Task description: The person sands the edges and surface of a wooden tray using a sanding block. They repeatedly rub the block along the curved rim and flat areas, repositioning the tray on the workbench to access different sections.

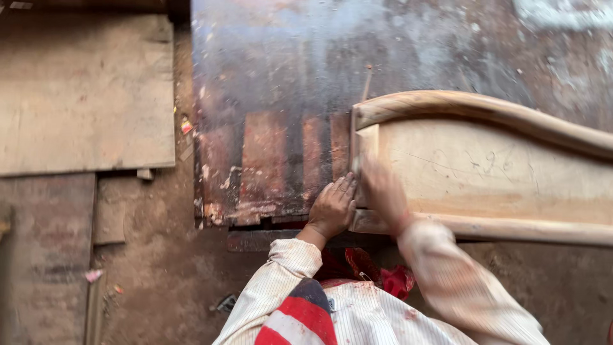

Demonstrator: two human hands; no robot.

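**Hands at the end of a carved wooden panel**

Hands of the person meet at the left end of a pale wooden panel, which lies flat and runs off the right edge of the view. The panel has a curved top rail and a straight lower rail, with faint pencil marks on its flat middle.

The left hand lies open, fingers stretched forward, palm down at the panel's end and partly on the worn reddish board beside it. It seems to press and steady the work, not to grip it.

The right hand is blurred by motion on the end post of the panel. I cannot tell whether it is open or closed, or whether it holds something small such as abrasive paper.

I judge that the work here is rubbing or smoothing the end post. To do it well, the left hand should keep firm weight close to the rubbed place, so the panel does not slide, and the strokes should follow the grain and stay even near the corner.

Both sleeves are striped and light. A plywood sheet lies well apart on the dusty floor, at left.
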